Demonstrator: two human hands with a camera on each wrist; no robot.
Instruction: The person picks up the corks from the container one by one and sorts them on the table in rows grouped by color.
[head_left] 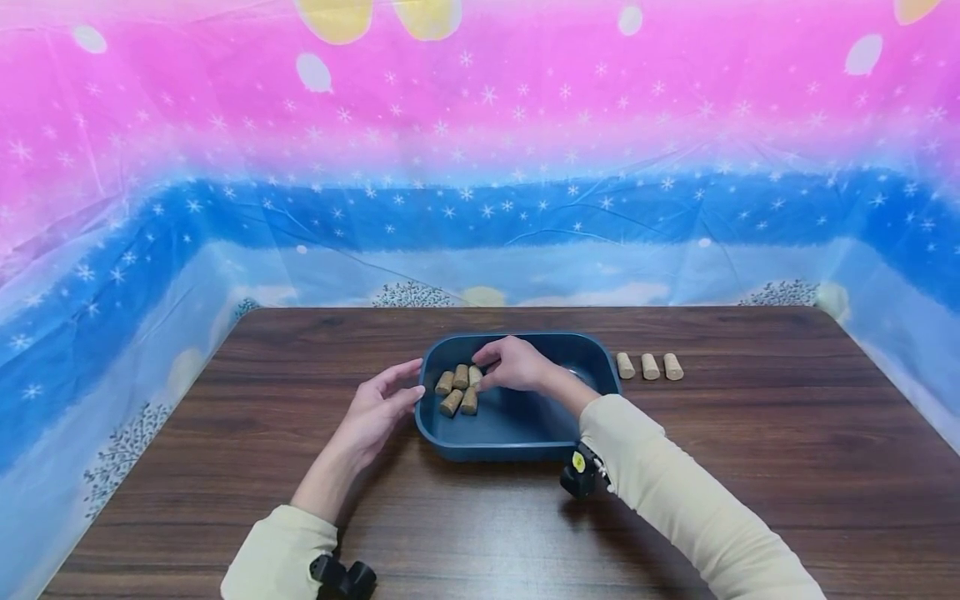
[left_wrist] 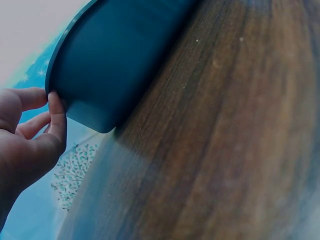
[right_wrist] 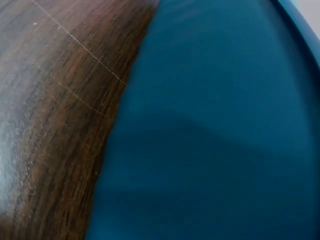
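A dark blue rectangular basin (head_left: 517,429) sits on the table, and several tapered cork stoppers (head_left: 452,403) lie grouped at its left end. My right hand (head_left: 517,364) reaches inside over the basin, its thumb and fingers around a lighter cork stopper (head_left: 475,377) beside the others. In the right wrist view the basin's outer wall (right_wrist: 210,100) fills most of the picture, and that hand is out of sight. My left hand (head_left: 378,408) touches the basin's left rim with thumb and fingers extended. The left wrist view shows these fingertips (left_wrist: 55,100) against the rim.
Three cork stoppers (head_left: 649,367) stand in a row on the dark wooden table (head_left: 300,358), just right of the basin. A pink and blue patterned cloth (head_left: 480,208) hangs behind the table and along its sides.
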